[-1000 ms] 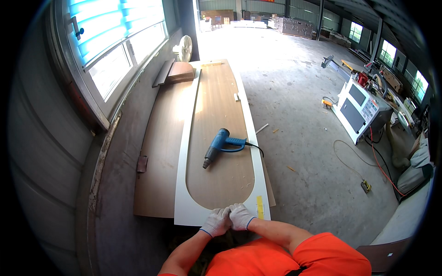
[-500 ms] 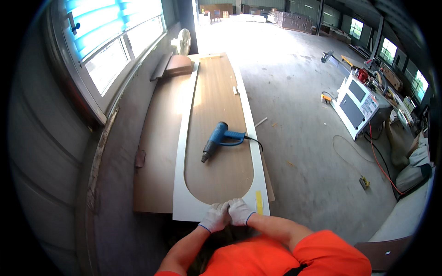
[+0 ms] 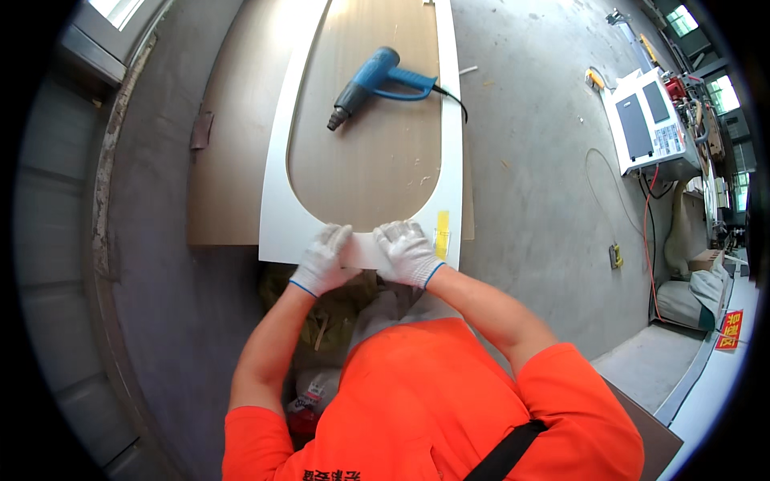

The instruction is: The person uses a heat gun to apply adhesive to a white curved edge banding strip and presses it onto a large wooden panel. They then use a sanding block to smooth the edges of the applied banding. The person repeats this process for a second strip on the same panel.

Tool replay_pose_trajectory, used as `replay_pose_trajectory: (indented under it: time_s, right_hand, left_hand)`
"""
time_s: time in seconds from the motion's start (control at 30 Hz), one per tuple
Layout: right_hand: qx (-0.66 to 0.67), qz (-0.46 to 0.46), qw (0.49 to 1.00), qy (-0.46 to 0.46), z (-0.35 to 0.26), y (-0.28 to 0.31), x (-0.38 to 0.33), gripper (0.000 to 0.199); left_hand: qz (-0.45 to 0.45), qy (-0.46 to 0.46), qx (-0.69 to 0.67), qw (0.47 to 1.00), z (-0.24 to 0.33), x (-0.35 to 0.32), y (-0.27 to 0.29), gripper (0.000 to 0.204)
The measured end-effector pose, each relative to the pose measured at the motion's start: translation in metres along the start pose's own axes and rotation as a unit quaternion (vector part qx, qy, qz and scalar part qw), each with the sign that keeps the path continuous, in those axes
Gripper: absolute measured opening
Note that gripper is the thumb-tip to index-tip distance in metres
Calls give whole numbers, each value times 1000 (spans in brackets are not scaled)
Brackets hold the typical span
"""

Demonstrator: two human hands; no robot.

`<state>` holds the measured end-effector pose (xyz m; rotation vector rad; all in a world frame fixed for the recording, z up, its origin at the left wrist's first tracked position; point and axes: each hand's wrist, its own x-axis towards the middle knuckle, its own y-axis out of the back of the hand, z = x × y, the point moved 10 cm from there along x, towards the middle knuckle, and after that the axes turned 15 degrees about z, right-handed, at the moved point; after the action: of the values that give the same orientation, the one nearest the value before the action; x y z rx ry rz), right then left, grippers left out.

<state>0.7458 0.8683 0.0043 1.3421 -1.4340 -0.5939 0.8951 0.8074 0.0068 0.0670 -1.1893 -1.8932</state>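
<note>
A white panel (image 3: 282,232) with a long round-ended cut-out lies on brown boards. Both my hands wear white gloves with blue cuffs. My left hand (image 3: 323,260) is closed over the panel's near strip, left of the middle. To its right, a short gap away, my right hand (image 3: 407,252) grips the same strip, its thumb side toward the left hand. What the fingers do under the edge is hidden. A blue heat gun (image 3: 370,84) rests inside the cut-out on the wood-coloured surface (image 3: 365,172), nozzle toward the near left. Yellow tape (image 3: 443,232) sticks to the panel beside my right hand.
Wider brown boards (image 3: 228,168) extend left under the panel, with a small brown scrap (image 3: 202,130) at their edge. The heat gun's black cord (image 3: 459,100) runs off to the right. A white machine cabinet (image 3: 648,120) stands on the right, with a red cable (image 3: 648,232) on the floor.
My hands were close together at the middle of the near edge; now they are apart along it. The view has tipped down toward my body, so the panel and heat gun appear higher.
</note>
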Motion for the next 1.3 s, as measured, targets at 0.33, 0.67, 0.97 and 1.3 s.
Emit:
replay_pose_trajectory:
  time_s: [0.33, 0.67, 0.97, 1.3]
  right_hand:
    - [-20, -105, 994, -15, 47, 17, -20, 116]
    - [37, -78, 996, -11, 41, 17, -6, 101]
    - [27, -7, 999, 16, 7, -9, 0, 83]
    - [30, -210, 967, -144, 92, -10, 53, 24]
  left_hand:
    - [6, -2, 42, 999, -28, -3, 20, 106]
    - [35, -29, 6, 999, -2, 8, 13, 101]
    - [31, -28, -38, 998, 13, 10, -9, 96]
    - [26, -7, -45, 999, 9, 6, -9, 101]
